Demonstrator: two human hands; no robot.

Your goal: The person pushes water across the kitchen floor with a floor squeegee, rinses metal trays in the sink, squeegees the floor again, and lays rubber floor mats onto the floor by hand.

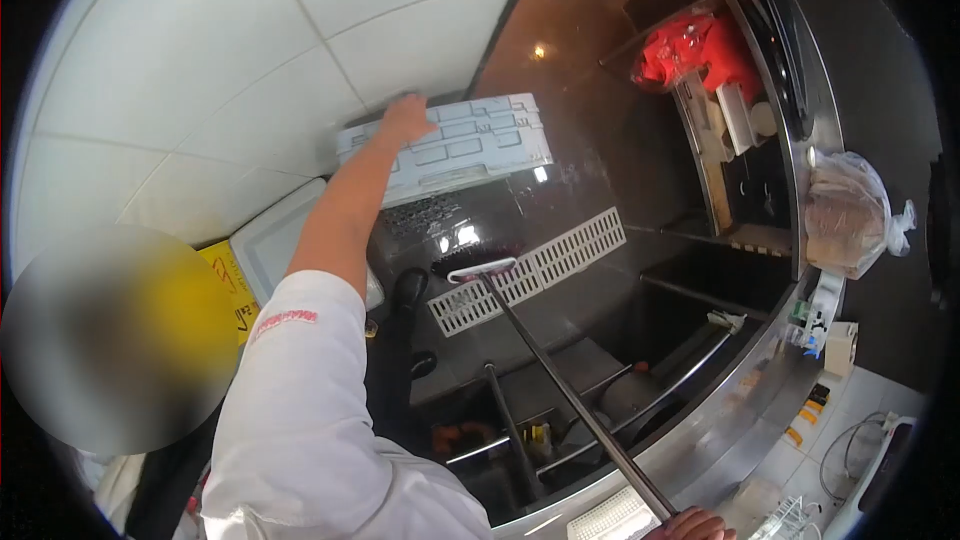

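Two things occupy me: my right hand [692, 524] is wrapped round the broom [560, 378], its long handle likely sparing me a stoop to the drain [582, 245]; my left hand [408, 120] touches the crates [470, 147], perhaps steadying them, its grip unclear.

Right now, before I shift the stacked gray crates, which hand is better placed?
Probably the left: the left hand is at the top of the stacked gray crates, with its arm stretched toward them. The right hand grips the broom handle, well away from them.
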